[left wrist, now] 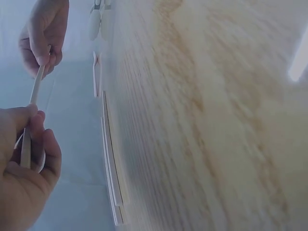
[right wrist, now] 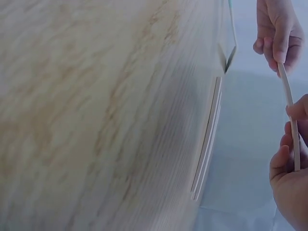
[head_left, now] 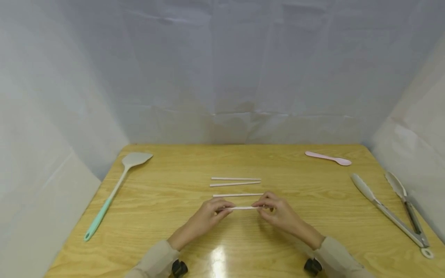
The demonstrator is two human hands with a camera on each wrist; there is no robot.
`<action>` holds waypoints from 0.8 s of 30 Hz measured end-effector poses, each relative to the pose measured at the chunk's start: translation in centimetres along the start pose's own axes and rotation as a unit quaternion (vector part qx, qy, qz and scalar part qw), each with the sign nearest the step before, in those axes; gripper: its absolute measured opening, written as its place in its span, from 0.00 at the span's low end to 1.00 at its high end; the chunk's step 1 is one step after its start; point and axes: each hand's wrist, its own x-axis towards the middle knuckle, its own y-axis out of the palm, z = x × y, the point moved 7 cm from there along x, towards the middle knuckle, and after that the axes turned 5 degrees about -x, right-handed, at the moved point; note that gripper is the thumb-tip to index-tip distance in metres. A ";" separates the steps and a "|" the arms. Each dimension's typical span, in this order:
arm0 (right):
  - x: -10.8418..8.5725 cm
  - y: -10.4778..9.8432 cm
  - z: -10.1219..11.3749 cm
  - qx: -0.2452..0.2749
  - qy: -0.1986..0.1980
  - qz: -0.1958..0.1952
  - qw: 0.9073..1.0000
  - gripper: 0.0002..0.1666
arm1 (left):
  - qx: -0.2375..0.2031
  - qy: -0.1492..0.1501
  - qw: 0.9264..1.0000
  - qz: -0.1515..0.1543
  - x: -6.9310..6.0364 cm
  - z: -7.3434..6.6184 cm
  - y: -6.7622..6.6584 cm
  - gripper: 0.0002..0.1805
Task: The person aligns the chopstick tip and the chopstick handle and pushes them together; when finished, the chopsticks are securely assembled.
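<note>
A pale chopstick [head_left: 243, 208] is held level between both hands above the wooden table. My left hand [head_left: 208, 214] pinches one end with thumb and fingers, and my right hand [head_left: 279, 212] pinches the other. Both wrist views show the same chopstick [left wrist: 36, 89] raised off the tabletop. Just beyond the hands lie three more pale chopsticks: a far one [head_left: 236, 178], a second [head_left: 234, 184] close to it, and a nearer one [head_left: 238, 195]. The right fingers cover the right end of that nearest one in the head view.
On the left of the table [head_left: 167, 231] lies a turner [head_left: 118, 185] with a pale blade and mint-green handle. A pink spoon [head_left: 328, 157] rests at the back right. Spread metal tongs [head_left: 399, 226] lie by the right edge. Pale sheeting [head_left: 229, 69] hangs behind and at both sides.
</note>
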 end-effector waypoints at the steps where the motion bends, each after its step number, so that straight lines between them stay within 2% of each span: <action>1: 0.0 -0.1 -0.2 -0.002 0.006 -0.005 1.000 0.11 | 0.001 -0.002 1.000 -0.002 0.0 0.1 0.0 0.11; 5: -0.2 -0.5 -1.0 -0.013 0.031 -0.017 0.999 0.07 | 0.004 -0.017 1.000 -0.006 -0.2 0.5 -0.2 0.12; 9: -0.5 -0.7 -1.4 -0.020 0.030 -0.018 0.999 0.08 | 0.016 -0.033 0.999 -0.009 -0.4 0.8 -0.5 0.13; 17: -0.3 -0.9 -2.0 -0.048 0.039 -0.030 0.998 0.08 | 0.043 -0.041 0.998 -0.010 -0.4 1.4 -1.1 0.12; 24: 0.0 -0.5 -3.3 -0.067 0.059 -0.023 0.996 0.05 | 0.058 -0.086 0.995 -0.005 -0.5 2.4 -1.3 0.12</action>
